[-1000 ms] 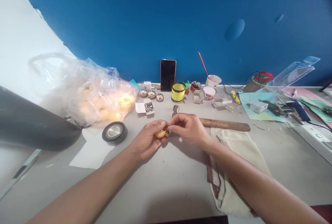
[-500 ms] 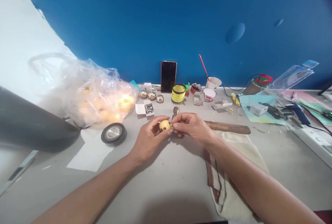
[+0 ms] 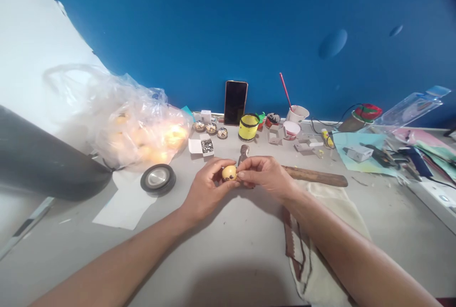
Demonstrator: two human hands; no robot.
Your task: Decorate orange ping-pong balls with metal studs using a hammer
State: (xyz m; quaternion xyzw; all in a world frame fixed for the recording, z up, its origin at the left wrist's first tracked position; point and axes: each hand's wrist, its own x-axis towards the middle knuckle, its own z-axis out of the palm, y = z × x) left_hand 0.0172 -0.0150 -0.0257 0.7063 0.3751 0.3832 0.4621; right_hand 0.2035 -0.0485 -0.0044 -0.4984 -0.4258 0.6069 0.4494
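My left hand (image 3: 208, 188) is closed around a small yellow ball (image 3: 228, 172) with a few dark round spots on it. The fingers and thumb of my right hand (image 3: 265, 174) are pinched together at the ball's right side. Whatever sits between those fingertips is too small to make out. A hammer with a dark metal head (image 3: 244, 151) lies just behind my right hand, its wooden handle (image 3: 320, 177) reaching out to the right. Beyond my left hand stands an open white box (image 3: 206, 146) of small shiny metal pieces.
Three balls studded with metal (image 3: 211, 128) sit behind the box, near a phone (image 3: 235, 103) propped against the wall and a yellow pot (image 3: 249, 127). A clear bag (image 3: 131, 122) and a black round lid (image 3: 157, 179) are at left. A cream cloth (image 3: 331, 236) lies at right.
The view has shifted slightly, moving everything a little to the right. The yellow ball has turned a little in my left hand, so its dark spots show differently. Both hands keep their grip.
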